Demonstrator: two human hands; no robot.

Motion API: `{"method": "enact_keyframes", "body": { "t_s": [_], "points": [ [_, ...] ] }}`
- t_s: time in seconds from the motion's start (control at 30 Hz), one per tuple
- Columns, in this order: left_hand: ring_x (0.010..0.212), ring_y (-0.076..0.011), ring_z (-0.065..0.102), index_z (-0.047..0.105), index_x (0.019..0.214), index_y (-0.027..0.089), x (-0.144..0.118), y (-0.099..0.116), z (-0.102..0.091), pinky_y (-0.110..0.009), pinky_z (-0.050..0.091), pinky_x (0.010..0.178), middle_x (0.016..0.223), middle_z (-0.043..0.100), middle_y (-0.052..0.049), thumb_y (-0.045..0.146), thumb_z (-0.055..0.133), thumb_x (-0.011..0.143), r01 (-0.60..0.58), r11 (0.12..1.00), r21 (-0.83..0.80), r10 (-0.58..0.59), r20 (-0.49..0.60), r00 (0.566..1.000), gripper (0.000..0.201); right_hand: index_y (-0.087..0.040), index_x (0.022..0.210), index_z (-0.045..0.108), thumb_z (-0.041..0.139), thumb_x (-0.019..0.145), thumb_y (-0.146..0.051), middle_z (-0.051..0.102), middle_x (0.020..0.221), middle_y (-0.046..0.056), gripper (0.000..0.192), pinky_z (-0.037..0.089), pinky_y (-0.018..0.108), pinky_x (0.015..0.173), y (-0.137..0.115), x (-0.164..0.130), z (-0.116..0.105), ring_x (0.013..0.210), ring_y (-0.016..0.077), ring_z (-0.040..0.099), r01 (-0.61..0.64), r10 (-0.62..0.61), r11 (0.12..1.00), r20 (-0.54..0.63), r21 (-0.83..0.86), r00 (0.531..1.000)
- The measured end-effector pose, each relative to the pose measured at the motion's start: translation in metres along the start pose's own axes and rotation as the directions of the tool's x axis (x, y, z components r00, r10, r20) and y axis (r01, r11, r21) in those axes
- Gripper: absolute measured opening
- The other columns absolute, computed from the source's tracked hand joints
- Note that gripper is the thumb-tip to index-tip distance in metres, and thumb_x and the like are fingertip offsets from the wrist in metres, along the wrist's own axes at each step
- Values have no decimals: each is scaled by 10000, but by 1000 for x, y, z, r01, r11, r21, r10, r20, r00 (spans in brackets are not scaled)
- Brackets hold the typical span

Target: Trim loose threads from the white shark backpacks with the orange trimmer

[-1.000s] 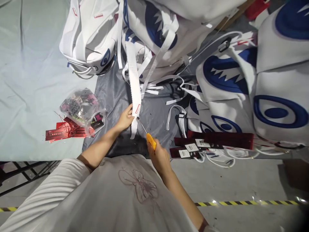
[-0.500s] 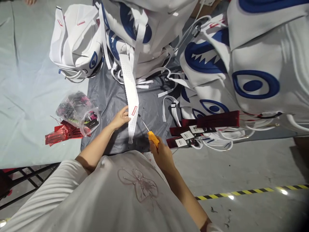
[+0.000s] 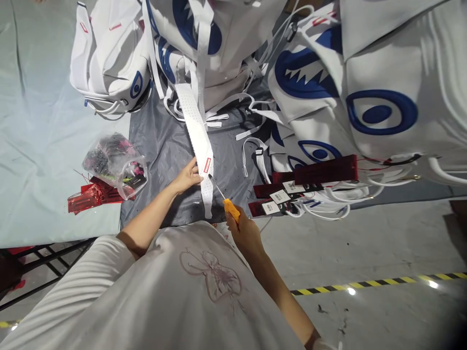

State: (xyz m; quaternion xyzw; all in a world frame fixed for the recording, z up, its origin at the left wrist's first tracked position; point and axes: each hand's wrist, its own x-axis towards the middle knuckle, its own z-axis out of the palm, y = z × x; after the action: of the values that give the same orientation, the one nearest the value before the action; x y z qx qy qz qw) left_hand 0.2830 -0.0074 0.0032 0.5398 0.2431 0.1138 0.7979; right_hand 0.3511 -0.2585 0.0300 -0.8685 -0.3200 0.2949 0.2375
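Note:
A white padded backpack strap (image 3: 195, 129), dotted with small holes and bearing a red label, hangs toward me over grey sheeting. At its left edge, near the label, my left hand (image 3: 187, 178) pinches the strap between thumb and fingers. My right hand (image 3: 243, 228) is wrapped round an orange-handled tool (image 3: 231, 210) with a thin metal shaft and a dark tip. That tip meets the strap's right edge just below the label; whether it presses in, I cannot tell. Behind the strap stands a white backpack (image 3: 237, 43) with blue patterns.
Another white backpack (image 3: 109, 63) stands at the left back. Stacked white backpacks (image 3: 379, 73) with blue eyes fill the right side, red tags (image 3: 324, 169) hanging from them. A clear plastic bag (image 3: 113, 158) and red strips (image 3: 87, 197) lie at left on the pale sheet (image 3: 40, 146).
The lower end of the strap has shifted right, against the tool's tip. My left hand moved slightly right with it. The whole view has tipped a little downward.

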Motion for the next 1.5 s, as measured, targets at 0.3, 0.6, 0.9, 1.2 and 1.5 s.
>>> {"method": "enact_keyframes", "body": {
  "t_s": [0.3, 0.6, 0.9, 1.2, 1.5],
  "points": [
    [803, -158, 692, 319, 1483, 284, 5, -2, 3, -254, 541, 692, 1019, 720, -30, 200, 823, 557, -4, 999, -43, 3, -34, 999, 1058, -195, 1320, 517, 365, 973, -492, 735, 832, 59, 481, 398, 285, 630, 8, -3, -5, 729, 233, 693, -16, 15, 1000, 48, 23, 999],
    [704, -158, 680, 496, 1129, 232, 13, 2, 13, -278, 559, 603, 809, 707, 14, 376, 769, 645, 11, 1000, 10, -8, -239, 971, 575, -186, 1324, 517, 352, 976, -490, 741, 863, 75, 491, 386, 293, 652, 15, -4, -6, 798, 253, 692, -14, 14, 1000, 80, -8, 997],
    [644, -130, 645, 404, 1040, 226, 17, 4, 23, -274, 567, 602, 743, 650, 45, 267, 745, 619, -141, 990, 29, 134, -539, 832, 544, -186, 1298, 525, 346, 982, -487, 731, 825, 65, 471, 359, 281, 620, 16, -9, -9, 717, 226, 671, -10, 11, 1000, 48, -11, 999],
    [746, -118, 651, 611, 973, 165, 5, 11, 20, -361, 593, 816, 854, 688, -2, 174, 698, 684, -322, 908, -270, 102, -603, 791, 301, -175, 1293, 512, 298, 975, -496, 717, 810, 59, 500, 377, 288, 606, 19, -10, -5, 729, 245, 678, 30, -28, 999, -61, 43, 998],
    [887, -138, 681, 664, 977, 197, -1, 50, 18, -423, 528, 990, 943, 724, -6, 155, 766, 719, -566, 752, -340, 262, -634, 728, 281, -146, 1288, 561, 359, 945, -552, 708, 784, 75, 569, 483, 317, 630, -2, 4, -7, 708, 245, 686, 201, -166, 948, -157, 246, 974]
  ]
}}
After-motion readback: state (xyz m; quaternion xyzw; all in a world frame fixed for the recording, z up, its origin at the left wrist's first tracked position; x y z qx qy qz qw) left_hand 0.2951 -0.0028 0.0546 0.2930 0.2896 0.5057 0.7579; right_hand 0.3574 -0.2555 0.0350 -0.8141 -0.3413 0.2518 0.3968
